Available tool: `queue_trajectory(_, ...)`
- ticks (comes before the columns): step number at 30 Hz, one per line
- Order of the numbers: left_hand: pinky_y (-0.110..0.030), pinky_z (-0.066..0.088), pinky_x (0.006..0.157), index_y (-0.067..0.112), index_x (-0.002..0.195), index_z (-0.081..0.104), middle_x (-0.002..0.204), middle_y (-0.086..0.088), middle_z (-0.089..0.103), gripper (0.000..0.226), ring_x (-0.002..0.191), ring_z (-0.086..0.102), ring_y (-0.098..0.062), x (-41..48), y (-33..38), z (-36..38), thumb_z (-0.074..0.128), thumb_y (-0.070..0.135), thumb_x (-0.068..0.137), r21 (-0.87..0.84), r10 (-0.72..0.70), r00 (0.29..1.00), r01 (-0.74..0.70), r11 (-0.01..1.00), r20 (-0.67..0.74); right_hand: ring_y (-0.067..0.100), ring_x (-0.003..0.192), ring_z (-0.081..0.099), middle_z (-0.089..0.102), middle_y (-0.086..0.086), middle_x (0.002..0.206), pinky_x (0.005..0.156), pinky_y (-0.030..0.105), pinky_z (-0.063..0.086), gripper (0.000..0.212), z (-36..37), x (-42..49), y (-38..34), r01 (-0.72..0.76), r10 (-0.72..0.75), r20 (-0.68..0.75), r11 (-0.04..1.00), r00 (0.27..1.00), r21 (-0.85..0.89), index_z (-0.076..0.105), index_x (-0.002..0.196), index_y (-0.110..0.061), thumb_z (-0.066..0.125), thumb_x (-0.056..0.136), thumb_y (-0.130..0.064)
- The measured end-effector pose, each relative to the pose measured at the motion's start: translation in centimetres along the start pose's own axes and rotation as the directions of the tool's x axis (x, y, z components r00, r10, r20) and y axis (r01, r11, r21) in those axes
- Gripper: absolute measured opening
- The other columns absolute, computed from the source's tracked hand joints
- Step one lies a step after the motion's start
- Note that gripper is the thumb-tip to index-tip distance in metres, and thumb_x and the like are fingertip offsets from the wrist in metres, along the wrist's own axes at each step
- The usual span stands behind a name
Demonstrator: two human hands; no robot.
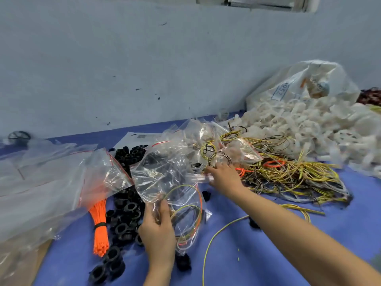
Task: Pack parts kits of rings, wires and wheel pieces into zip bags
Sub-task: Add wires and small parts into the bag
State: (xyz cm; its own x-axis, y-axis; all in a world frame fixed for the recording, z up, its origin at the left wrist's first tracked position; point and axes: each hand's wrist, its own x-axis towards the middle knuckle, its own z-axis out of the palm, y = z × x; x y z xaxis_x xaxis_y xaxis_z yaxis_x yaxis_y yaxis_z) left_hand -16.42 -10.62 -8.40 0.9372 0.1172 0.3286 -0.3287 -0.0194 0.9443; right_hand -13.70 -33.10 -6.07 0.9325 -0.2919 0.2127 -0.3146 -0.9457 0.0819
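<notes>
I see the left hand point(158, 230) grip a clear zip bag point(165, 174) with wire coils inside, just over the blue table cover point(257, 254). The right hand point(223, 176) reaches to the wire pile point(288, 174), and I cannot tell if its fingers hold anything. Black rings point(127, 211) and an orange bundle point(100, 226) lie on the left, and white wheel pieces point(305, 124) are heaped on the right, before a pale wall point(123, 69).
</notes>
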Motion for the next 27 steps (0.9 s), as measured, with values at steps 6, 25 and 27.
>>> queue_trajectory(6, -0.005, 0.042, 0.059, 0.038, 0.084, 0.062, 0.067, 0.012, 0.067, 0.026, 0.061, 0.06, 0.005, 0.1, -0.2, 0.1, 0.056, 0.015, 0.096, -0.07, -0.021, 1.0, 0.022, 0.997, 0.015, 0.025, 0.106, 0.053, 0.058, 0.013, 0.119, 0.09, 0.037, 0.042, 0.035, -3.3, 1.9, 1.0, -0.143, 0.311, -0.115, 0.693, 0.943, 0.707, 0.053, 0.127, -0.004, 0.044, 0.099, -0.023)
queue_trajectory(25, -0.02, 0.048, 0.061, 0.058, 0.103, 0.06, 0.077, 0.011, 0.067, 0.024, 0.06, 0.061, -0.009, -0.9, 1.4, -0.2, 0.042, 0.052, 0.089, -0.081, 0.19, 0.971, -0.18, 0.98, 0.142, 0.012, 0.032, 0.04, 0.049, 0.005, 0.061, 0.058, 0.022, 0.039, 0.047, -20.2, -0.5, -0.3, -0.094, 0.032, 0.18, -0.756, 0.983, 0.647, 0.048, 0.099, -0.012, 0.017, 0.099, -0.047)
queue_trajectory(27, -0.023, 0.048, 0.061, 0.055, 0.109, 0.059, 0.078, 0.011, 0.064, 0.025, 0.061, 0.063, -0.013, -1.1, 1.7, -0.3, 0.041, 0.055, 0.091, -0.1, 0.229, 0.958, -0.214, 0.972, 0.174, 0.011, 0.033, 0.038, 0.036, 0.005, 0.07, 0.05, 0.017, 0.033, 0.047, -22.4, 0.1, -1.5, -0.065, -0.043, 0.049, -0.663, 0.998, 0.745, 0.046, 0.098, -0.012, 0.017, 0.099, -0.05)
